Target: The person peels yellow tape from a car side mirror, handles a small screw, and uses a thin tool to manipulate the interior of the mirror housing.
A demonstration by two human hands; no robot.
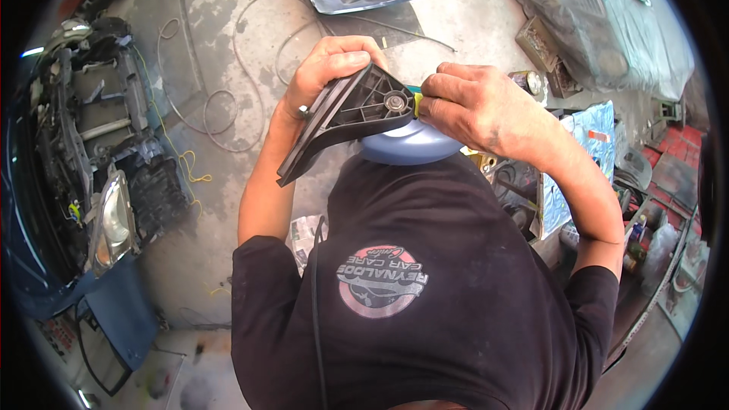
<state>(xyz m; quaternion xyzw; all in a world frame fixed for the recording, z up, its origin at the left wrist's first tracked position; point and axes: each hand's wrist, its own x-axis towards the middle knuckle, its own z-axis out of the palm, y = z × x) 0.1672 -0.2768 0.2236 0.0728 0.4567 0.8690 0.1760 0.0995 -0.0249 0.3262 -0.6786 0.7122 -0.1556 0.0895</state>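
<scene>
In front of my chest is a car side mirror, with a black ribbed mounting bracket (345,118) and a blue rounded housing (410,146). My left hand (332,70) is closed around the upper edge of the bracket, with the thumb on top. A metal bolt sits in a round hole at the bracket's right end. My right hand (490,110) pinches a small yellow-green pad (418,103) against that end, just above the housing. Most of the pad is hidden by my fingers, so its full shape cannot be seen.
A stripped car front (99,114) with a loose headlight (115,220) stands on the left. Hoses (228,106) curl over the stained concrete floor. A blue bumper (323,4) lies ahead. A plastic-covered car (592,23) and a cluttered bench (645,266) line the right.
</scene>
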